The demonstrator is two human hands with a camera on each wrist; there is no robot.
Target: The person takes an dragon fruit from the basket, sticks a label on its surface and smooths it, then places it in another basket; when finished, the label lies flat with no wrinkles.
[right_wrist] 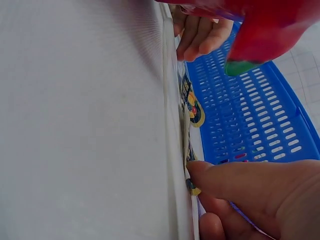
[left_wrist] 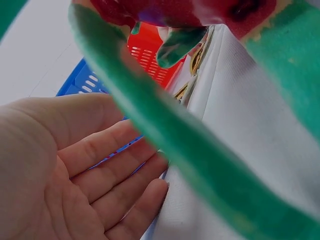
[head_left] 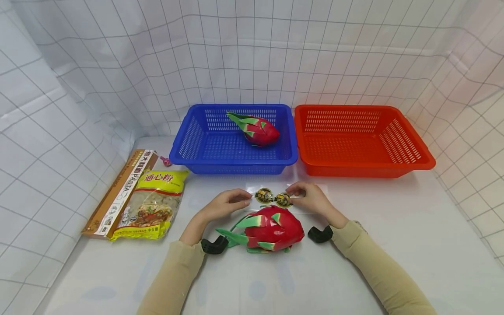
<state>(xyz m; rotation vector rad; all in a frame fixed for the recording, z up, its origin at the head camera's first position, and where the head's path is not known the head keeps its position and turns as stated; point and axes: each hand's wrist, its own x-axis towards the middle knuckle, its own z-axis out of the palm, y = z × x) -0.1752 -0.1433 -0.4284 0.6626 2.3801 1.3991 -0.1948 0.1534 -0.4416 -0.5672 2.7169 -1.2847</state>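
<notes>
Two round black-and-gold stickers lie side by side on a clear sheet (head_left: 252,189) in the head view. My right hand (head_left: 309,197) has its thumb and finger at the right sticker (head_left: 283,200); in the right wrist view they pinch its edge (right_wrist: 193,187). My left hand (head_left: 228,203) is beside the left sticker (head_left: 264,195), fingertips at the sheet's left edge, holding nothing; its fingers are relaxed in the left wrist view. Between my wrists lies a red dragon fruit (head_left: 275,229) with green leaf tips, which cross the left wrist view.
A blue basket (head_left: 236,168) holding another dragon fruit (head_left: 261,132) stands behind my hands, with a red basket (head_left: 362,170) to its right. At the left lie a brown pasta box (head_left: 118,192), a yellow pasta bag (head_left: 151,205) and a small pink item (head_left: 166,161).
</notes>
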